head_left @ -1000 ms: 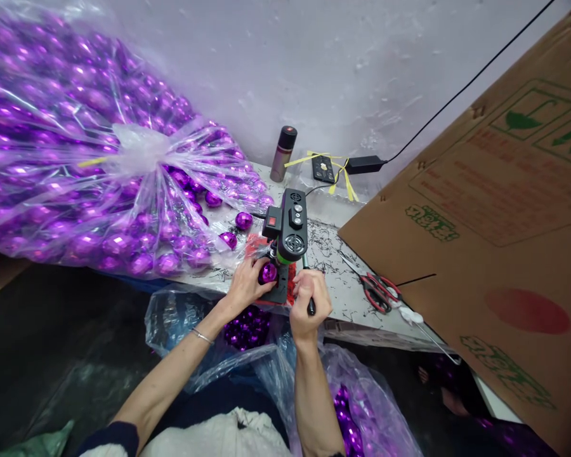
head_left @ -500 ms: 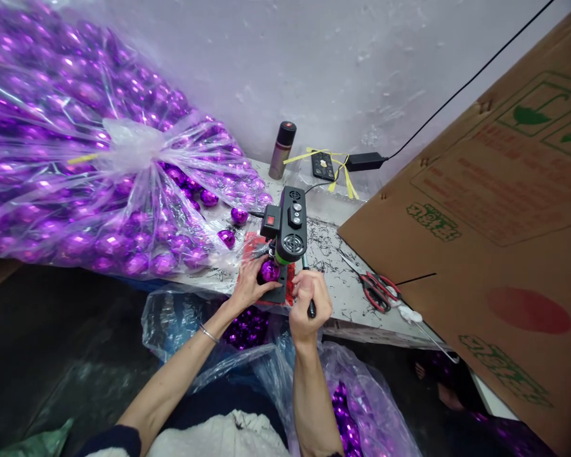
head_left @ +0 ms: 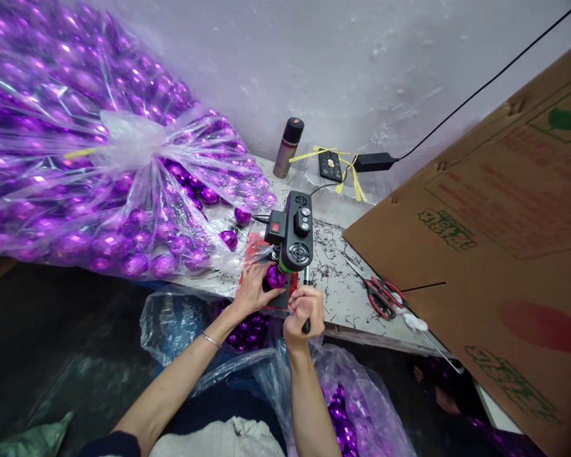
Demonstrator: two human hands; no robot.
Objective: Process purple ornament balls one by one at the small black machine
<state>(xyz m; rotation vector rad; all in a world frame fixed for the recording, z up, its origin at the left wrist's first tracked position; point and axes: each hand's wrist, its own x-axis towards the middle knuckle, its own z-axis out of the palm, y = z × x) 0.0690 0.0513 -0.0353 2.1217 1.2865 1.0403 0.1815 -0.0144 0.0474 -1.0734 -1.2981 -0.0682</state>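
Note:
A shiny purple faceted ball (head_left: 275, 277) sits under the head of a small black bench machine (head_left: 297, 230) with two round vents and a red switch. My left hand (head_left: 253, 293) is closed round the ball's left and near sides, with the thumb in front. My right hand (head_left: 306, 312) is wrapped in a fist round the machine's black-gripped lever (head_left: 306, 327), to the right of the ball. The contact point between ball and machine head is hidden. Beneath the machine lies a red mat (head_left: 254, 249).
A large clear bag (head_left: 137, 139) of purple balls fills the left. Two loose balls (head_left: 228, 239) lie beside it. Red-handled scissors (head_left: 380, 297) rest by a cardboard box (head_left: 495, 254). A flask (head_left: 288, 147) and power adapter (head_left: 375, 162) stand behind; open bags of balls (head_left: 247, 331) are below.
The lever and my right hand have shifted slightly toward me and left relative to the machine. My left hand stays on the ball. The whole view has moved a little.

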